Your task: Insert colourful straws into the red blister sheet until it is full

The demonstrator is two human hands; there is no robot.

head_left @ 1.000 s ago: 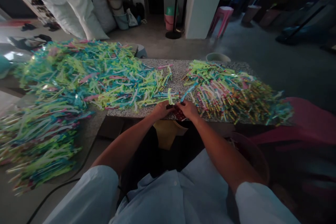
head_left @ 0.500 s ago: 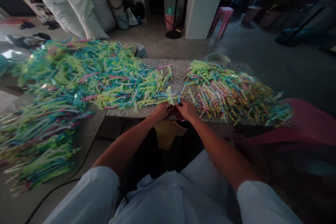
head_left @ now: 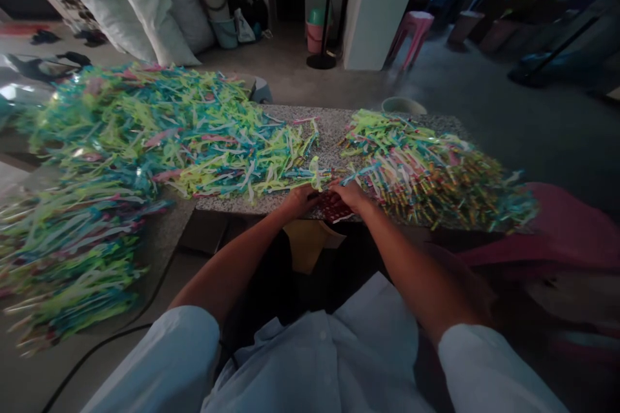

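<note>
At the front edge of the speckled stone table (head_left: 334,119), my left hand (head_left: 299,200) is closed with fingertips together. A yellow-green strip (head_left: 314,174) stands up just beyond its fingers; whether the hand grips it I cannot tell. Close on the right, my right hand (head_left: 351,195) pinches a thin stick with a blue strip (head_left: 358,174), which slants to the right. A dark red patterned piece (head_left: 335,208) lies between and under the hands. Left of them spreads a loose heap of yellow-green, blue and pink strips (head_left: 213,142). To the right, similar sticks with strips (head_left: 411,174) lie in rows.
More strip-ended sticks (head_left: 72,258) cover a surface at the lower left, beside a black cable (head_left: 97,355). A pink chair (head_left: 566,226) stands at the right. Beyond the table are white sacks (head_left: 135,6), a pillar (head_left: 372,13), a fan stand (head_left: 321,61) and a pink stool (head_left: 411,32).
My right hand has shifted slightly right, away from the left. The blue strip at its fingers has tipped from upright to slanting right, and more of the dark red piece shows.
</note>
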